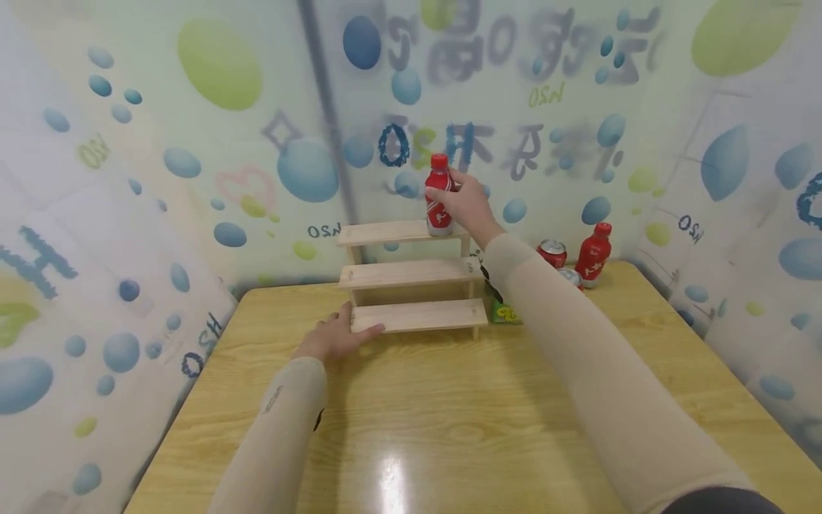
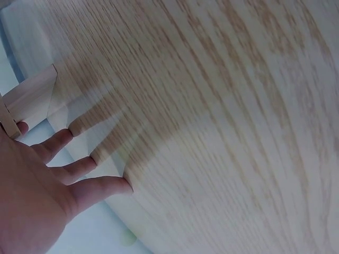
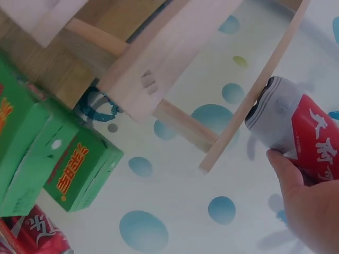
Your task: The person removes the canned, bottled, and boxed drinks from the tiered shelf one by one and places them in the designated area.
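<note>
A three-step wooden stand (image 1: 417, 316) is on the table. On its top step, near the right end, is a red bottle (image 1: 439, 221) with a red cap. My right hand (image 1: 472, 207) grips this bottle around its middle. The right wrist view shows the bottle's (image 3: 275, 114) pale base at the step's edge. My left hand (image 1: 334, 335) is at the left end of the lowest step, thumb along its front edge. In the left wrist view, the left hand (image 2: 37, 196) has straight, spread fingers with several tips on the tabletop, beside the stand's end (image 2: 34, 98).
Right of the stand are green boxes (image 3: 85, 174), partly hidden by my right sleeve in the head view. Beyond that sleeve stand red cans (image 1: 552, 251) and another red bottle (image 1: 594, 253). Patterned curtains (image 1: 257, 178) enclose the wooden table (image 1: 449, 421).
</note>
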A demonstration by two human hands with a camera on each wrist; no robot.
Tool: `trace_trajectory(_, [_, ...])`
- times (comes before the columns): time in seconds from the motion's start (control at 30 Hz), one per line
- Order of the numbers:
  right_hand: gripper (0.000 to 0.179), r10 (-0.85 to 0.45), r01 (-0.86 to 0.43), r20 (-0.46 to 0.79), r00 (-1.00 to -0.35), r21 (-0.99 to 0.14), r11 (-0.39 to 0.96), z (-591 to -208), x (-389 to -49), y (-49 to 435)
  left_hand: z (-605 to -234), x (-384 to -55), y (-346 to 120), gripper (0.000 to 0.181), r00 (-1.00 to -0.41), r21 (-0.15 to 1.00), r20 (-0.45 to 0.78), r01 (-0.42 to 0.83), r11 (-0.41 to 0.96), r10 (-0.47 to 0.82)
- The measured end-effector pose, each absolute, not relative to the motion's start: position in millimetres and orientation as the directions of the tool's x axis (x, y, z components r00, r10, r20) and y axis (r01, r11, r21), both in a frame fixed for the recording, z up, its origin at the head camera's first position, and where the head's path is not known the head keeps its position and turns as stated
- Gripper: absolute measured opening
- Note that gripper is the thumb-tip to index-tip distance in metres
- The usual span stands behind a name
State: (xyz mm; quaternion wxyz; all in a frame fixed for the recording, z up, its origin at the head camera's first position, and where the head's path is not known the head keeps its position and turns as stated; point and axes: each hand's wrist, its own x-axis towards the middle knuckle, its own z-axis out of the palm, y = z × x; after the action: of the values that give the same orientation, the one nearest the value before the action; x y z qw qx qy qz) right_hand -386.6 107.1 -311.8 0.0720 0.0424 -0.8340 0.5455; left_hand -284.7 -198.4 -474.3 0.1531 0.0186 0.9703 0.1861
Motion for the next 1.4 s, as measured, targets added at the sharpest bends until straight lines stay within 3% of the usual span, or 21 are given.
trace_trajectory(0.3, [0.070, 0.003, -0.209, 0.238, -0.971, -0.861, 0.463, -319, -356, 141, -476, -282, -202, 0.127, -0.951, 0.377, -0.298, -0.037, 0.926, 0.084])
trace_trajectory(0.63, [0.072, 0.070, -0.202, 0.279, -0.958, -0.825, 0.528, -317, -296, 230, -475, -282, -199, 0.130, -0.955, 0.368, -0.287, -0.035, 0.929, 0.078])
trace_trajectory(0.83, [0.071, 0.291, -0.112, 0.281, -0.915, -0.867, 0.485, -324, -271, 293, -476, -281, -199, 0.129, -0.953, 0.377, -0.295, -0.044, 0.925, 0.075])
trace_trajectory(1.07, [0.068, 0.491, 0.084, 0.147, -0.859, -0.905, 0.417, -359, -253, 339, -476, -281, -203, 0.129, -0.956, 0.376, -0.280, -0.029, 0.926, 0.083])
trace_trajectory(1.2, [0.069, 0.528, 0.164, 0.059, -0.847, -0.916, 0.366, -384, -247, 354, -477, -281, -201, 0.129, -0.954, 0.371, -0.286, -0.018, 0.928, 0.096])
trace_trajectory(1.4, [0.072, 0.517, 0.222, 0.029, -0.856, -0.881, 0.418, -415, -247, 366, -475, -281, -198, 0.129, -0.957, 0.379, -0.276, -0.019, 0.925, 0.093])
